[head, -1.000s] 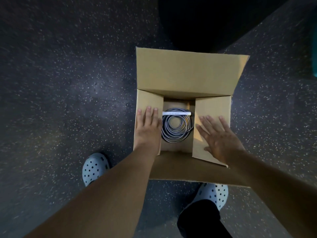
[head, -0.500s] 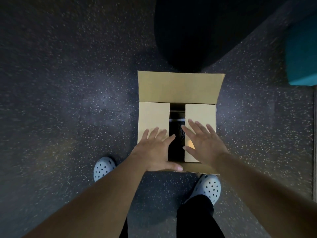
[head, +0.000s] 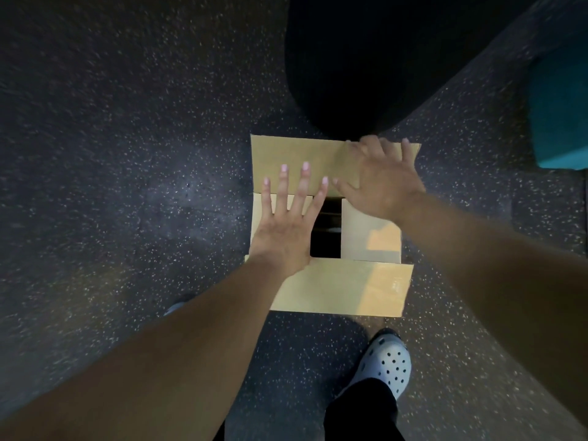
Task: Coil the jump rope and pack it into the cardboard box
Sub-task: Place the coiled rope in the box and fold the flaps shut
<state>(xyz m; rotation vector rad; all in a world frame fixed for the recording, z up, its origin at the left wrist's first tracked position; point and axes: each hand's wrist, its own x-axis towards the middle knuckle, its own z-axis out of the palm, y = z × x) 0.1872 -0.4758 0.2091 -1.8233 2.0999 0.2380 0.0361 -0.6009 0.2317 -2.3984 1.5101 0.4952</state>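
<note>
Head view: box (head: 340, 286) at frame centre on speckled floor (head: 127, 154), side flaps folded in, a dark gap between them; rope not discernible inside. Left hand (head: 288, 227) flat, fingers spread, on left flap. Right hand (head: 380, 183) open, fingers over far flap's top edge; shoe (head: 386, 364) lower right.

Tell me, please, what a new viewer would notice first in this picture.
First, the cardboard box in the middle of the dark speckled floor. The left hand lies flat on its left inner flap, and the right hand reaches the far flap. A pale perforated clog stands nearby.
</note>
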